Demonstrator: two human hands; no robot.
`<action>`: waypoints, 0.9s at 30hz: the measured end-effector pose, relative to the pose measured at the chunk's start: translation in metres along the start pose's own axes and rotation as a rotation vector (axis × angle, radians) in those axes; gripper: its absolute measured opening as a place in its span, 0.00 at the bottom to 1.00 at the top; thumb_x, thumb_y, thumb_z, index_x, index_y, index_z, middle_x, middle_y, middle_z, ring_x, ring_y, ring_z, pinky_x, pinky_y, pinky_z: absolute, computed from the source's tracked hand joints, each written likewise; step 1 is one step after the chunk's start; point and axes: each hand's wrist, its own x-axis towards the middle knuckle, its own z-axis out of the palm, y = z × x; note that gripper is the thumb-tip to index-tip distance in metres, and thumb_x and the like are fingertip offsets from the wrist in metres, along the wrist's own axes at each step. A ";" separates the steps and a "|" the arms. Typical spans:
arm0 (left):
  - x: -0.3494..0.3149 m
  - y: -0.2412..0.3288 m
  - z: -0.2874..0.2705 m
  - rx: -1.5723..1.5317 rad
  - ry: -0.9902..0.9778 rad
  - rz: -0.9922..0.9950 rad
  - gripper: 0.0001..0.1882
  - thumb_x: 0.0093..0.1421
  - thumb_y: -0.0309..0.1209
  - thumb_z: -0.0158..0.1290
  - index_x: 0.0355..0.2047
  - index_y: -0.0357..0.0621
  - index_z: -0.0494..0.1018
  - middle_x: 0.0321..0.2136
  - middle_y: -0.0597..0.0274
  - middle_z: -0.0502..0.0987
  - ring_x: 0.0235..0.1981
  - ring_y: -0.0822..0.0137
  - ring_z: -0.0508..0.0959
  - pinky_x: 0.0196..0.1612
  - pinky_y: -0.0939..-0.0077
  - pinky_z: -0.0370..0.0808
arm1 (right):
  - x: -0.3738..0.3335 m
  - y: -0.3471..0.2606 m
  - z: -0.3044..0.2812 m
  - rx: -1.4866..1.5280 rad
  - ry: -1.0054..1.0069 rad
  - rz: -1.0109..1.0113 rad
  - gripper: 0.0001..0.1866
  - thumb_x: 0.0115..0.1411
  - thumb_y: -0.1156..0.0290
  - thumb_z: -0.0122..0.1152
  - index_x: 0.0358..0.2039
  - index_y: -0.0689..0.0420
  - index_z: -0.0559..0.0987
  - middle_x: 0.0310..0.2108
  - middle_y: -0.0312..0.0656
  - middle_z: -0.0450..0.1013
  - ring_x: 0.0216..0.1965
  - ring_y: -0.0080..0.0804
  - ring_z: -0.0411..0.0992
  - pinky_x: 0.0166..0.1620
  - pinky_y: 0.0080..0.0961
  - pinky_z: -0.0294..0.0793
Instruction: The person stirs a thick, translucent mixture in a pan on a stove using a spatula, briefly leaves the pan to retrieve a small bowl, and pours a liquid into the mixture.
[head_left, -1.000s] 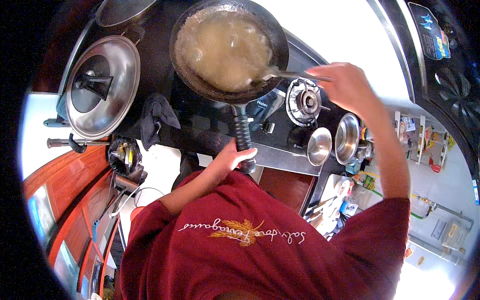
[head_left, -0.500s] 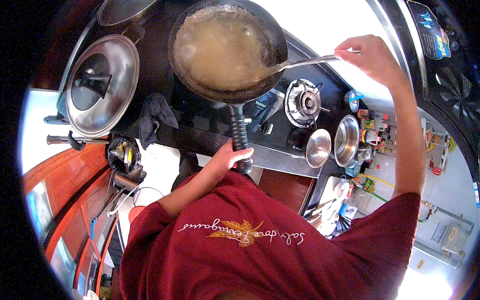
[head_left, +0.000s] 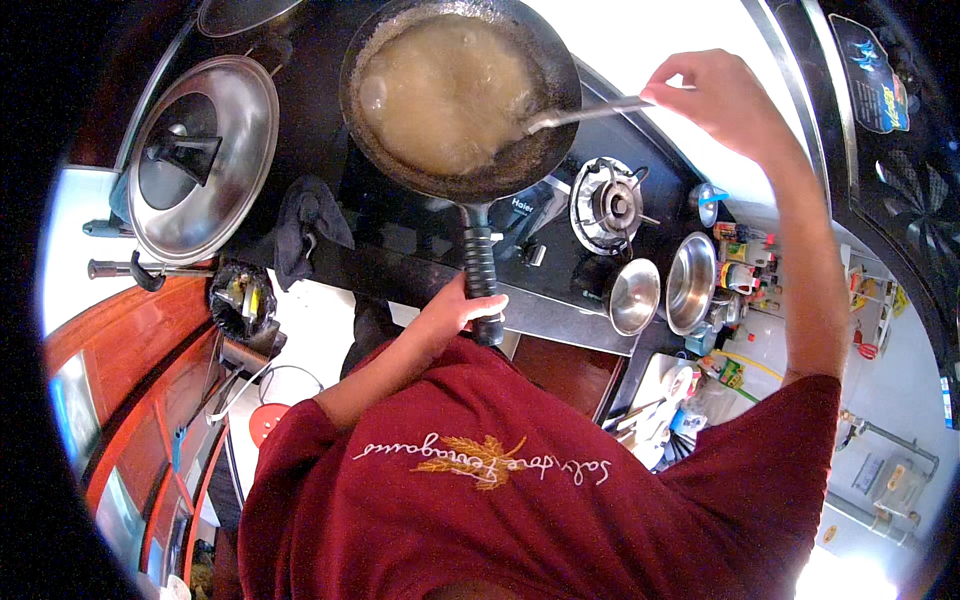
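A dark wok (head_left: 553, 150) with cloudy yellowish-brown liquid (head_left: 445, 85) in it is at the top of the view, over the black stove. Around the lower part of its ribbed black handle (head_left: 480, 262), my left hand (head_left: 452, 308) is closed. Up to the right, my right hand (head_left: 708, 95) pinches the end of a long metal utensil (head_left: 590, 112). That utensil slants down to the left into the wok, and its working end is hidden in the liquid, so its exact kind cannot be told.
A bare gas burner (head_left: 616, 206) is right of the wok, with two steel bowls, one a small bowl (head_left: 634, 297) and one a larger bowl (head_left: 691, 284), beside it. At left lie a big steel lid (head_left: 235, 150), a dark cloth (head_left: 308, 232) and a lined bin (head_left: 243, 300).
My right hand has risen slightly and moved left, and the utensil's lower part has shifted left in the wok. The liquid's surface has swirled. My left hand keeps its grip.
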 end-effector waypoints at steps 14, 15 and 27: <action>0.008 -0.011 -0.002 -0.037 0.024 -0.011 0.23 0.50 0.28 0.56 0.45 0.38 0.59 0.29 0.52 0.73 0.30 0.61 0.76 0.33 0.67 0.75 | 0.000 -0.001 0.051 0.114 0.182 0.110 0.16 0.52 0.49 0.54 0.29 0.47 0.79 0.23 0.43 0.75 0.27 0.41 0.74 0.34 0.35 0.73; 0.009 -0.013 -0.003 -0.045 0.018 -0.019 0.23 0.50 0.28 0.56 0.45 0.38 0.59 0.29 0.52 0.73 0.29 0.61 0.76 0.33 0.67 0.75 | -0.009 0.006 0.039 0.084 0.146 0.128 0.14 0.52 0.50 0.56 0.29 0.47 0.79 0.23 0.42 0.75 0.27 0.38 0.75 0.34 0.33 0.73; 0.009 -0.014 -0.004 -0.034 -0.047 -0.020 0.22 0.51 0.29 0.53 0.45 0.39 0.60 0.27 0.53 0.74 0.28 0.60 0.77 0.32 0.68 0.74 | 0.028 -0.004 0.138 0.163 0.266 0.027 0.22 0.56 0.46 0.47 0.24 0.52 0.76 0.23 0.40 0.73 0.25 0.41 0.73 0.26 0.37 0.71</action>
